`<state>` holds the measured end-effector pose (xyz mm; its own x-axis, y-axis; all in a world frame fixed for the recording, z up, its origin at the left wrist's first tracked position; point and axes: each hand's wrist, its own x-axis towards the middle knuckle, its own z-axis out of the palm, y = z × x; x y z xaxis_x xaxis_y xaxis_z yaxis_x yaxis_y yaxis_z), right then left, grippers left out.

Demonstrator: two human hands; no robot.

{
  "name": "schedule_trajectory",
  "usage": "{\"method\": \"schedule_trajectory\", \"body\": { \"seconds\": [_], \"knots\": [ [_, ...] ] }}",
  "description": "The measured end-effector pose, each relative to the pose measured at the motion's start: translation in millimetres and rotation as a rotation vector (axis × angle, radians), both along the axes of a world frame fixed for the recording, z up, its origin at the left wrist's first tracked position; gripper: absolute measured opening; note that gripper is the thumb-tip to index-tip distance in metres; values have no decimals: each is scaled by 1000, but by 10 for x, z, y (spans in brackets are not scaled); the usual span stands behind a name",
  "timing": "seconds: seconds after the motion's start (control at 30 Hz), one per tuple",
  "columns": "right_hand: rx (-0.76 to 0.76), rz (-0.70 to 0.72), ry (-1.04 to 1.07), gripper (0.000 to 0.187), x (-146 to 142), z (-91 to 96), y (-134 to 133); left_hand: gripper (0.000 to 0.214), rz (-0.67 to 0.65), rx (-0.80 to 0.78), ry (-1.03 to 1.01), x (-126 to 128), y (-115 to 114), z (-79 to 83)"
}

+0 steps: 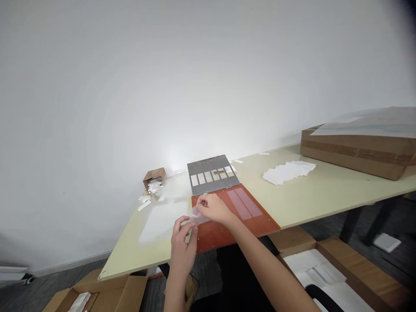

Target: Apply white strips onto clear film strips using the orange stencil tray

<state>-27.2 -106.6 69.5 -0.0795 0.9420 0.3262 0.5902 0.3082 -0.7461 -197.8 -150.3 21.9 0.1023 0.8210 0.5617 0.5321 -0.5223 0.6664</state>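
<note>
An orange-red board (235, 227) lies at the table's front edge, hinged to a raised grey plate (214, 184) with a row of rectangular cutouts. Over the board's left part is a small translucent plastic film (203, 218). My right hand (214, 208) is closed in a pinch on this film, its fingertips bent down. Just left of the board, my left hand (184, 236) has thumb and forefinger together at the film's near edge, the other fingers curled. Pale translucent strips (243, 203) lie side by side on the board's right half.
Large translucent sheets (159, 221) lie left of the board. Behind them, a small open carton (155, 177) spills white slips. White cards (289, 172) are fanned out at right, before a big cardboard box (351, 149). Open boxes (325, 268) (107, 290) stand below the table.
</note>
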Motion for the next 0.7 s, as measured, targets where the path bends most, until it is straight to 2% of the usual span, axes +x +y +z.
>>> {"method": "schedule_trajectory", "body": {
  "seconds": [0.27,0.33,0.5,0.7],
  "knots": [
    [-88,-107,26,22,303,-53,381,29,-46,-4,37,125,-120,-25],
    [-129,-140,-13,21,415,-97,532,28,-62,-5,65,151,-168,-57],
    [-275,-230,-150,33,621,-254,860,27,-70,15,149,193,-314,-159],
    [-420,-356,-336,35,742,-420,1082,27,-85,-22,211,221,-548,-273]
  ]
}}
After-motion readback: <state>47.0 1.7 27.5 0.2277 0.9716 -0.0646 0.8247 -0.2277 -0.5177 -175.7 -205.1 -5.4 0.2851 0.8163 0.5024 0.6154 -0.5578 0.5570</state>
